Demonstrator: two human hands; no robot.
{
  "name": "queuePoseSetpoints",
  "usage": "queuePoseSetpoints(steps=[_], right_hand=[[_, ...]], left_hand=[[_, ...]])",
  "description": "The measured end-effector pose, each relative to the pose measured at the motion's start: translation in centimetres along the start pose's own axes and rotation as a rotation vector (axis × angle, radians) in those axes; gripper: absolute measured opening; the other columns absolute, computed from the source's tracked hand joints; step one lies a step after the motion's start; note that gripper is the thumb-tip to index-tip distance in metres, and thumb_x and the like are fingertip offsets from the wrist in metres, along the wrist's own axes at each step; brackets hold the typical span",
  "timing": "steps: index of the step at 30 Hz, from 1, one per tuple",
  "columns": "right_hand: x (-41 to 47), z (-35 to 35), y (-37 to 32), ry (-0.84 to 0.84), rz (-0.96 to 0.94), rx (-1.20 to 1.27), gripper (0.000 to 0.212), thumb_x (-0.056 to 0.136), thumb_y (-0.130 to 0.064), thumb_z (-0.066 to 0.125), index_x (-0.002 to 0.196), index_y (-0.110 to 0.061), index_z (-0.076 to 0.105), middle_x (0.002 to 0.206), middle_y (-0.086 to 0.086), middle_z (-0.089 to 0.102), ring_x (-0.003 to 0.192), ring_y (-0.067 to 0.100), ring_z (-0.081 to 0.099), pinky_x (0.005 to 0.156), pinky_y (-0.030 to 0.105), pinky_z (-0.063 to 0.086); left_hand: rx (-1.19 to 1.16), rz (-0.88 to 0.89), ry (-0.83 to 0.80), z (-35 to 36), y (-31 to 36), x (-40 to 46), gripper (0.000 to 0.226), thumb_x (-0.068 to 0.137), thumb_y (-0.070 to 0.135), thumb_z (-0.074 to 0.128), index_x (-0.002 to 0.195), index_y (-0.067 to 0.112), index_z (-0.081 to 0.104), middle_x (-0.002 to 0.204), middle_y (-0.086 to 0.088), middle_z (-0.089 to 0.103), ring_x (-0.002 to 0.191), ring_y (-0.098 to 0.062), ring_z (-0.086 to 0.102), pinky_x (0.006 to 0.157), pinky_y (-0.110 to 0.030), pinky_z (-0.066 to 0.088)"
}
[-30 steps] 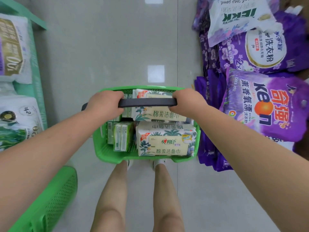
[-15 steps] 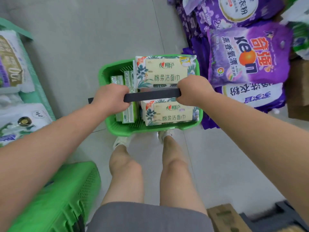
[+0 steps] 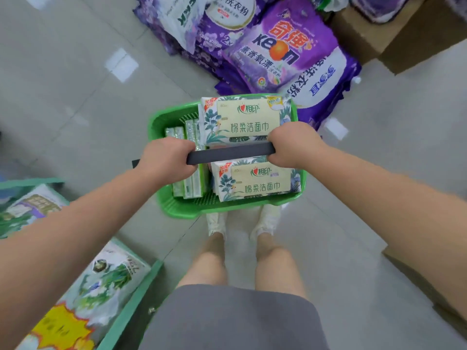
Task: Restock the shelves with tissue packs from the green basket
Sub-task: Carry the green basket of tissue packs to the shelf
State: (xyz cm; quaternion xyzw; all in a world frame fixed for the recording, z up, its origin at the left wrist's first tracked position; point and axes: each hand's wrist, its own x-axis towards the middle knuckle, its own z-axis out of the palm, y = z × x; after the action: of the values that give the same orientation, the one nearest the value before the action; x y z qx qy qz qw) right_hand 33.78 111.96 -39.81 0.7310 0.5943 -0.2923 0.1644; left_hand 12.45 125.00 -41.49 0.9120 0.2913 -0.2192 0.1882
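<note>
Both hands grip the dark handle (image 3: 231, 152) of the green basket (image 3: 174, 205), fingers curled round the bar. The left hand (image 3: 168, 160) holds the left end, with a short length of the bar projecting past it to the left. The right hand (image 3: 294, 145) holds the right end. The basket hangs above the grey tiled floor (image 3: 75, 97), directly over the person's white shoes (image 3: 267, 221).

Basket contents:
- Far tissue pack (image 3: 243, 120): large, lying flat with its cream label up, in the far right part of the basket, its near edge under the handle.
- Near tissue pack (image 3: 257, 183): same print, lying flat in the near right part, against the near wall.
- Small green packs (image 3: 189, 183): standing on edge in a row along the left part, partly hidden by the left hand.

Surroundings:
- Purple detergent bags (image 3: 278, 51) are piled on the floor beyond the basket, on the far right; the nearest bag lies just behind the basket's far right corner.
- Cardboard boxes (image 3: 394, 39) stand at the far right, beside the bags.
- A green shelf edge (image 3: 131, 299) runs along the near left, with white and green printed packs (image 3: 106, 279) lying on it.
- The person wears grey shorts (image 3: 232, 319).
</note>
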Motion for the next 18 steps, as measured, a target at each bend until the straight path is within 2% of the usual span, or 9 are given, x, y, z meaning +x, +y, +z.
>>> queuePoseSetpoints(steps=[3, 6, 11, 15, 18], right_hand=[[-5.0, 0.8, 2.1, 0.033, 0.11, 0.12, 0.013, 0.08, -0.024, 0.053, 0.071, -0.016, 0.047, 0.059, -0.002, 0.04, 0.064, 0.025, 0.046, 0.054, 0.028, 0.036], [-10.0, 2.3, 3.9, 0.043, 0.225, 0.235, 0.02, 0.08, -0.023, 0.054, 0.064, -0.015, 0.045, 0.058, 0.0, 0.041, 0.062, 0.025, 0.047, 0.046, 0.024, 0.031], [-18.2, 6.2, 6.7, 0.084, 0.403, 0.372, 0.014, 0.081, -0.024, 0.054, 0.071, -0.013, 0.052, 0.059, 0.0, 0.042, 0.064, 0.026, 0.05, 0.048, 0.023, 0.033], [-25.5, 10.5, 9.2, 0.125, 0.532, 0.455, 0.026, 0.083, -0.027, 0.055, 0.062, -0.018, 0.043, 0.059, -0.001, 0.042, 0.065, 0.026, 0.049, 0.046, 0.021, 0.026], [-31.3, 14.1, 10.7, 0.133, 0.647, 0.542, 0.033, 0.084, -0.028, 0.055, 0.058, -0.019, 0.036, 0.059, -0.001, 0.039, 0.066, 0.027, 0.047, 0.046, 0.023, 0.026]], left_hand=[[0.086, 0.142, -0.03, -2.7, 3.9, 0.1, 0.014, 0.081, 0.019, 0.056, 0.071, 0.015, 0.046, 0.056, 0.005, 0.038, 0.064, -0.026, 0.048, 0.049, -0.025, 0.027], [0.17, 0.253, -0.055, -4.4, 8.4, 0.4, 0.011, 0.081, 0.019, 0.056, 0.073, 0.014, 0.051, 0.058, 0.002, 0.04, 0.065, -0.026, 0.045, 0.047, -0.025, 0.024], [0.32, 0.45, -0.143, -5.0, 17.0, 0.8, 0.009, 0.081, 0.019, 0.057, 0.079, 0.01, 0.056, 0.058, 0.002, 0.038, 0.066, -0.025, 0.043, 0.049, -0.026, 0.024], [0.406, 0.597, -0.199, -3.9, 25.4, 0.4, 0.009, 0.082, 0.019, 0.057, 0.078, 0.011, 0.054, 0.06, 0.0, 0.04, 0.067, -0.026, 0.044, 0.056, -0.028, 0.032], [0.478, 0.706, -0.233, -2.5, 32.2, -0.3, 0.012, 0.082, 0.02, 0.056, 0.074, 0.013, 0.05, 0.058, 0.002, 0.041, 0.063, -0.025, 0.045, 0.052, -0.026, 0.03]])
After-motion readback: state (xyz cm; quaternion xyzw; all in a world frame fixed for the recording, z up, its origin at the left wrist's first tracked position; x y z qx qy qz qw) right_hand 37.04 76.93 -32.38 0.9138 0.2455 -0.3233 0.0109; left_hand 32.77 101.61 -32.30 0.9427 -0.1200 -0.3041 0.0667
